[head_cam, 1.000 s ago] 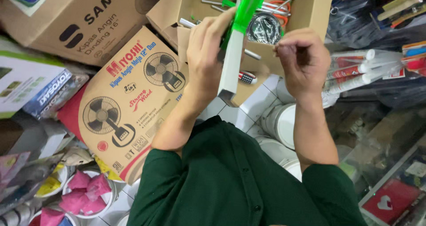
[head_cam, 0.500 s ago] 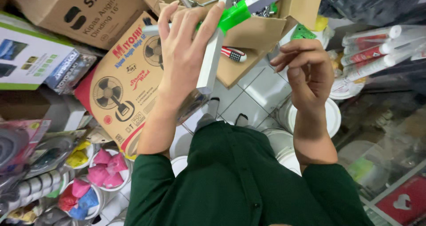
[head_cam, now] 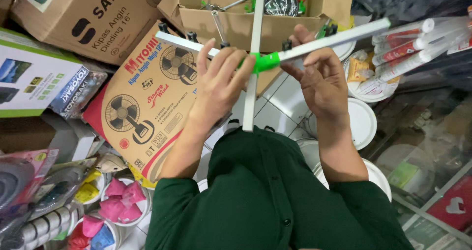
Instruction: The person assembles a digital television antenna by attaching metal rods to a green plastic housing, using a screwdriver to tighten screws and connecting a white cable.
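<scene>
Frame centre: left hand (head_cam: 219, 85) and right hand (head_cam: 319, 80), fingers closed on the green hub (head_cam: 265, 62) of a white cross-shaped bar frame (head_cam: 251, 102), held above an open cardboard box (head_cam: 236, 26).

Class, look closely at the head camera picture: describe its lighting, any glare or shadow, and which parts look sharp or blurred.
Head view: even, soft indoor light with no hard shadows; the left hand, right hand and the white-armed rack with green hub are sharp; mild glare shows on the plastic wrapping at right; edges bend slightly from the wide lens; the pink items at bottom left are a little soft.
</scene>
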